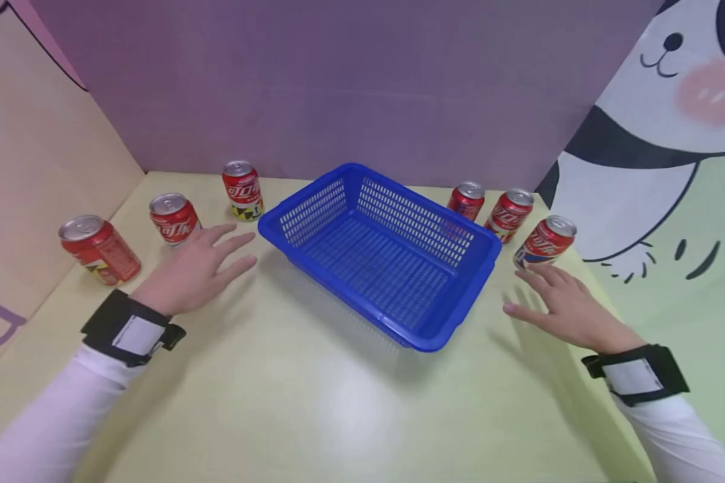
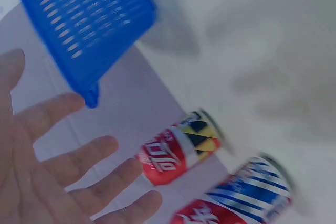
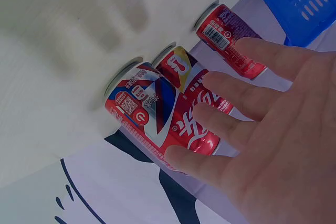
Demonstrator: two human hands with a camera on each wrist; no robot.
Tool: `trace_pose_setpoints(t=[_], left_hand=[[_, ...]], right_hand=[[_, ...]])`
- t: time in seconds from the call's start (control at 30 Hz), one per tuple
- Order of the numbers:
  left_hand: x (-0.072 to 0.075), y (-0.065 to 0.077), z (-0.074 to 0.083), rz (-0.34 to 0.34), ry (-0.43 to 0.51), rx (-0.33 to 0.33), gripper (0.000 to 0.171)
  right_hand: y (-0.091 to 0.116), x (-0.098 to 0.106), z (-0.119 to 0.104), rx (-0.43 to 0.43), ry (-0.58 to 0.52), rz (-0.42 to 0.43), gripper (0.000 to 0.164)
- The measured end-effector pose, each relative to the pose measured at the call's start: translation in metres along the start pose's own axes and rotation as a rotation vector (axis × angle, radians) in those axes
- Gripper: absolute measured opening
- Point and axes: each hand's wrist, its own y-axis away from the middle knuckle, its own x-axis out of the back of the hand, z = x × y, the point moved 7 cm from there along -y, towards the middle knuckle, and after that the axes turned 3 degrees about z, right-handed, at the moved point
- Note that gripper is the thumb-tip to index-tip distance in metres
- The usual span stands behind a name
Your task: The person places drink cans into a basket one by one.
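Note:
Over the left side of the table, my left hand (image 1: 193, 268) hovers with fingers spread and nothing held. Three red soda cans stand around it: a near-left can (image 1: 100, 250), a middle can (image 1: 174, 218) partly covered by the fingers, and a back can (image 1: 243, 190). On the other side my right hand (image 1: 564, 305) is also spread and holds nothing, its fingertips near the front right can (image 1: 545, 241). Behind that stand another can (image 1: 509, 216) and a third can (image 1: 466, 200), partly hidden by the basket's rim. Between the hands sits a blue plastic basket (image 1: 362, 310).
The pale yellow table (image 1: 314, 402) meets a purple wall (image 1: 362, 100) at the back. A panda picture covers the right wall (image 1: 658, 201), and a pale wall (image 1: 42, 134) stands at left. Both wrists wear black straps.

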Motion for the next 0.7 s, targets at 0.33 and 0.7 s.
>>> trace_pose_setpoints(t=[0.33, 0.7], left_hand=[[-0.004, -0.051, 0.014, 0.106, 0.159, 0.105, 0.076], [-0.025, -0.088, 0.010, 0.024, 0.292, 0.129, 0.069]], right_hand=[[-0.006, 0.006, 0.001, -0.056, 0.011, 0.018, 0.076], [-0.017, 0.015, -0.001, -0.050, 0.022, 0.126, 0.069]])
